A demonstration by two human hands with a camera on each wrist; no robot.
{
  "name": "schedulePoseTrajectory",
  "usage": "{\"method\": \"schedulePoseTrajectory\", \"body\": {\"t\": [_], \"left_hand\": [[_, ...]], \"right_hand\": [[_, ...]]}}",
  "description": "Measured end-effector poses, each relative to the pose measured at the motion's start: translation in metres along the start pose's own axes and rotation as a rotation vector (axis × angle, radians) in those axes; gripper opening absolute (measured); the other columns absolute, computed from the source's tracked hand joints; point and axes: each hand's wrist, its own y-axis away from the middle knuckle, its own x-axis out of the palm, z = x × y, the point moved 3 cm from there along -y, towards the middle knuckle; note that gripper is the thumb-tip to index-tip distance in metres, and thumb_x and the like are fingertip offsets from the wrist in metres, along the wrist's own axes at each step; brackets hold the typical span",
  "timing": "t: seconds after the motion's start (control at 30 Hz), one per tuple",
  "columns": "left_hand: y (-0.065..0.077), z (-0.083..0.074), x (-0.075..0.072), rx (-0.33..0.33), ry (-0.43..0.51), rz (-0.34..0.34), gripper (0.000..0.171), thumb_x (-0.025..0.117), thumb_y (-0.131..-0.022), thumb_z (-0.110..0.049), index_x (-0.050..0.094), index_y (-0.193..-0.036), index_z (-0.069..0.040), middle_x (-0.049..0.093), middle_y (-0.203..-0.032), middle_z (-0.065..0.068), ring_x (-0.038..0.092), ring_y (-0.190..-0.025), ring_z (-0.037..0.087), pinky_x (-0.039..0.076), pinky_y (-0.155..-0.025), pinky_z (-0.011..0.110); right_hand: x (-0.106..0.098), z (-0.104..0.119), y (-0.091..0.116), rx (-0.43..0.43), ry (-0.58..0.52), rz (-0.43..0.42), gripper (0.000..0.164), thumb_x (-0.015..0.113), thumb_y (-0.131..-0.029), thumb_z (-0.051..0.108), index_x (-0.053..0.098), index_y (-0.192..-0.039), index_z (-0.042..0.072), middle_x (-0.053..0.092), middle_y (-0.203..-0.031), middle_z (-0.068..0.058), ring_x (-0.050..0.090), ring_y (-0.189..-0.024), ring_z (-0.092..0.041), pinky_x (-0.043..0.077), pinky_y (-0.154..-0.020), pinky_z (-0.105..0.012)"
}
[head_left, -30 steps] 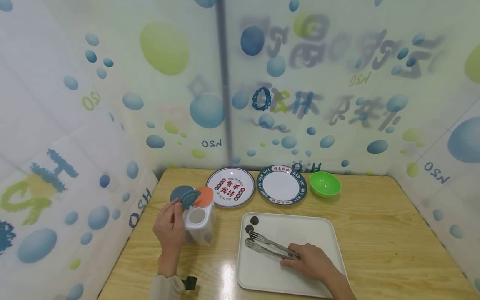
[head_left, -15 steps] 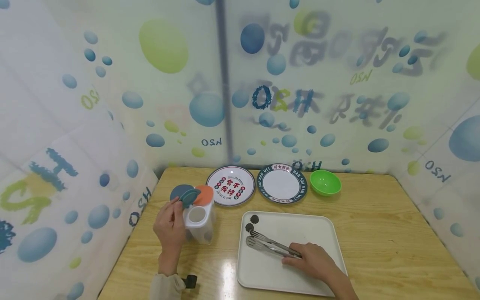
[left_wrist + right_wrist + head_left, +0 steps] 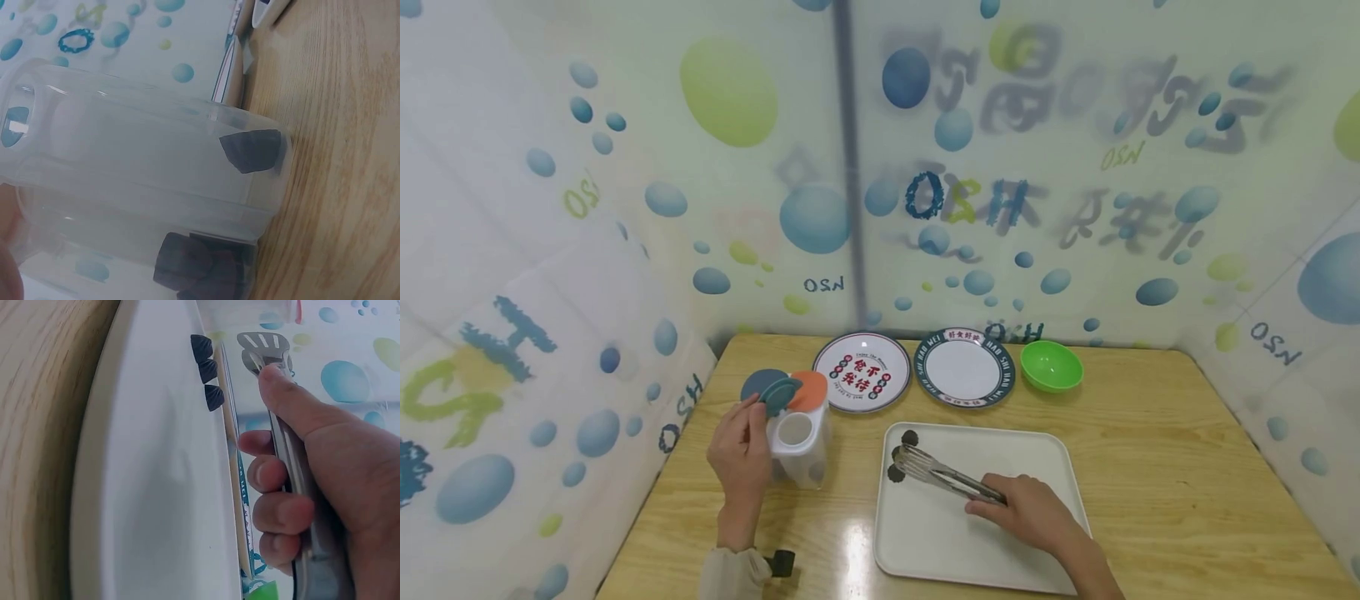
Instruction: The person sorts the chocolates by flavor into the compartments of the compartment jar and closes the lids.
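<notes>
My left hand (image 3: 741,450) pinches the teal lid (image 3: 780,395) of a clear plastic container (image 3: 801,462), holding it tilted up beside a round opening. In the left wrist view, dark chunky pieces (image 3: 252,150) lie at the bottom of the container's compartments. My right hand (image 3: 1030,512) grips metal tongs (image 3: 951,479) with slotted ends, low over the left part of a white tray (image 3: 985,550). Three small dark ridged pieces (image 3: 214,397) sit in a row on that tray. The tong ends overlap the middle one in the head view, with nothing seen between them in the right wrist view.
Blue (image 3: 762,382) and orange (image 3: 808,392) lids top the container's other compartments. Behind the tray stand a red-lettered plate (image 3: 835,387), a dark-rimmed plate (image 3: 925,379) and a green bowl (image 3: 1051,367). Patterned walls (image 3: 760,217) border the wooden table (image 3: 1187,483).
The tongs have risen and swung slightly away, their ends now closer together. The lowest dark piece, formerly covered by them, now shows. My left hand and the teal lid stay put.
</notes>
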Motion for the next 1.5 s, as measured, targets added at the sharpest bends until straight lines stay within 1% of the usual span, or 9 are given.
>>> {"method": "schedulePoseTrajectory", "body": {"t": [0.13, 0.23, 0.37, 0.5, 0.67, 0.83, 1.07, 1.3, 1.5], "left_hand": [[0.0, -0.001, 0.0, -0.001, -0.004, 0.001, 0.018, 0.066, -0.093, -0.005, 0.072, -0.08, 0.006, 0.075, -0.096, 0.021, 0.071, -0.092, 0.038, 0.04, -0.087, 0.004], [-0.001, -0.002, 0.0, 0.004, -0.005, 0.002, 0.018, 0.066, -0.093, -0.005, 0.072, -0.08, 0.006, 0.075, -0.096, 0.021, 0.071, -0.092, 0.037, 0.04, -0.086, 0.004], [-0.003, -0.002, 0.002, 0.006, -0.005, -0.001, 0.017, 0.066, -0.092, -0.004, 0.073, -0.08, 0.006, 0.075, -0.096, 0.021, 0.071, -0.091, 0.037, 0.04, -0.085, 0.004], [-0.006, -0.004, 0.004, 0.015, 0.011, -0.005, 0.016, 0.066, -0.091, -0.003, 0.073, -0.08, 0.005, 0.076, -0.094, 0.02, 0.071, -0.091, 0.037, 0.04, -0.083, 0.004], [-0.006, -0.006, 0.004, 0.021, 0.012, -0.014, 0.015, 0.067, -0.09, -0.002, 0.073, -0.079, 0.005, 0.076, -0.093, 0.019, 0.072, -0.09, 0.037, 0.04, -0.08, 0.004], [-0.006, -0.004, 0.003, 0.003, 0.0, 0.003, 0.018, 0.066, -0.093, -0.005, 0.072, -0.079, 0.005, 0.075, -0.094, 0.02, 0.071, -0.092, 0.037, 0.041, -0.081, 0.006], [-0.004, -0.001, 0.001, 0.002, -0.008, 0.005, 0.019, 0.065, -0.094, -0.005, 0.072, -0.08, 0.006, 0.075, -0.095, 0.021, 0.071, -0.093, 0.037, 0.04, -0.088, 0.004], [-0.001, 0.0, -0.002, -0.031, -0.013, 0.007, 0.019, 0.065, -0.093, -0.005, 0.072, -0.079, 0.006, 0.075, -0.096, 0.021, 0.071, -0.094, 0.038, 0.039, -0.091, 0.004], [-0.001, -0.002, -0.002, -0.016, -0.02, 0.005, 0.018, 0.066, -0.092, -0.004, 0.073, -0.078, 0.005, 0.076, -0.094, 0.02, 0.072, -0.092, 0.039, 0.039, -0.09, 0.003]], "right_hand": [[0.002, 0.0, 0.0, 0.017, 0.01, 0.03, 0.034, 0.062, -0.086, 0.063, 0.053, -0.079, 0.031, 0.036, -0.059, 0.017, 0.035, -0.055, -0.001, 0.029, -0.052, -0.022], [0.005, -0.001, -0.001, 0.025, 0.043, 0.041, 0.036, 0.063, -0.084, 0.064, 0.053, -0.079, 0.03, 0.037, -0.06, 0.016, 0.035, -0.055, -0.002, 0.028, -0.051, -0.022], [0.008, 0.001, -0.006, 0.022, 0.104, 0.035, 0.037, 0.064, -0.083, 0.065, 0.058, -0.083, 0.029, 0.038, -0.061, 0.016, 0.035, -0.056, -0.003, 0.028, -0.051, -0.023], [0.008, 0.003, -0.011, 0.016, 0.122, 0.032, 0.036, 0.065, -0.084, 0.063, 0.061, -0.086, 0.027, 0.042, -0.063, 0.015, 0.037, -0.058, -0.005, 0.029, -0.052, -0.024], [0.01, 0.004, -0.011, -0.004, 0.104, 0.051, 0.032, 0.061, -0.088, 0.061, 0.06, -0.087, 0.029, 0.043, -0.065, 0.016, 0.038, -0.059, -0.005, 0.03, -0.054, -0.024], [0.008, 0.005, -0.009, -0.014, 0.075, 0.036, 0.032, 0.058, -0.089, 0.062, 0.055, -0.084, 0.031, 0.036, -0.062, 0.016, 0.036, -0.058, -0.003, 0.029, -0.053, -0.023], [0.0, 0.013, -0.014, -0.037, -0.016, 0.018, 0.031, 0.057, -0.091, 0.062, 0.054, -0.082, 0.032, 0.038, -0.06, 0.018, 0.036, -0.055, 0.001, 0.031, -0.051, -0.02], [-0.01, 0.031, -0.024, -0.114, -0.02, -0.064, 0.027, 0.059, -0.092, 0.057, 0.054, -0.083, 0.032, 0.039, -0.061, 0.019, 0.036, -0.054, 0.003, 0.032, -0.051, -0.019], [-0.014, 0.052, -0.033, -0.156, -0.065, -0.115, 0.023, 0.062, -0.092, 0.053, 0.059, -0.09, 0.031, 0.041, -0.062, 0.019, 0.036, -0.055, 0.003, 0.032, -0.051, -0.018]]}}
